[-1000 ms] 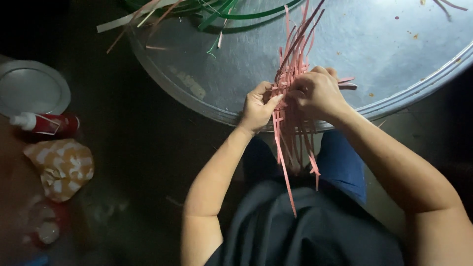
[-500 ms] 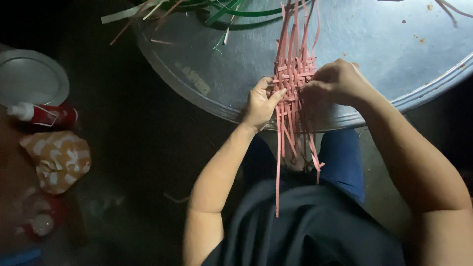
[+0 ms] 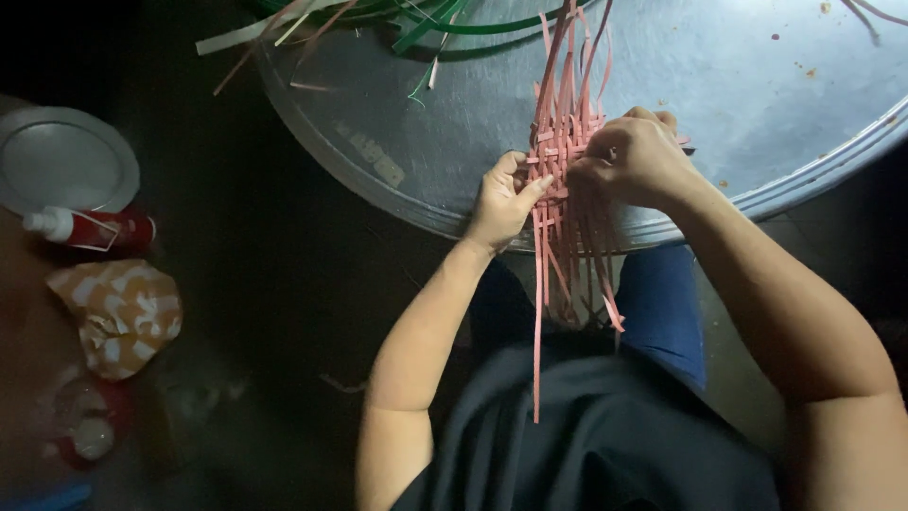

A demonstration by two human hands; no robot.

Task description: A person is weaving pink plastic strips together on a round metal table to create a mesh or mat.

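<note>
Table: a large round grey metal tabletop [image 3: 757, 85] fills the frame from 12 to 2 o'clock, its rim curving past centre; small crumbs speckle it.
Room: a dark floor [image 3: 265, 274] lies at 9 o'clock, dim and hard to read.
Weave: a flat mat of woven pink strips [image 3: 565, 161] rests on the table edge at centre, loose ends hanging toward 6 o'clock over the lap.
Green strips: long green strips [image 3: 454, 21] lie at 12 o'clock.
Plate: a round grey plate [image 3: 64, 159] sits at 9 o'clock.
Cloth: an orange-and-white patterned cloth [image 3: 121, 312] lies below it.
Bottle: a red bottle with white cap [image 3: 90, 228] lies between them.
Left hand [image 3: 503, 199]: pinches the weave's left edge.
Right hand [image 3: 636, 156]: closed over its right side.
</note>
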